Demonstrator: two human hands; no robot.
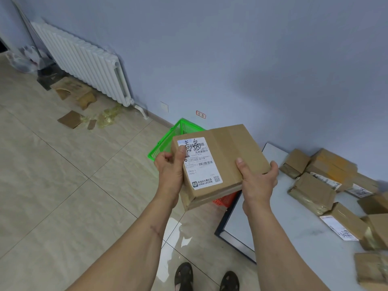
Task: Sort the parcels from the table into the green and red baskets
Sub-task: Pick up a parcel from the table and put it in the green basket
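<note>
I hold a brown cardboard parcel [224,152] with a white shipping label facing up, in front of me above the floor. My left hand [170,171] grips its left edge with the thumb on the label. My right hand [259,181] grips its right front corner. Behind the parcel, the green basket [168,141] stands on the floor by the wall, mostly hidden. Just under the parcel, a corner of the red basket [225,199] shows beside the table. Several more brown parcels [312,192] lie on the white table [273,219] at the right.
A white radiator [84,59] runs along the blue wall at the left. Cardboard scraps [72,91] and plastic wrap litter the tiled floor beneath it. My sandalled feet [207,278] stand at the bottom, next to the table's dark edge.
</note>
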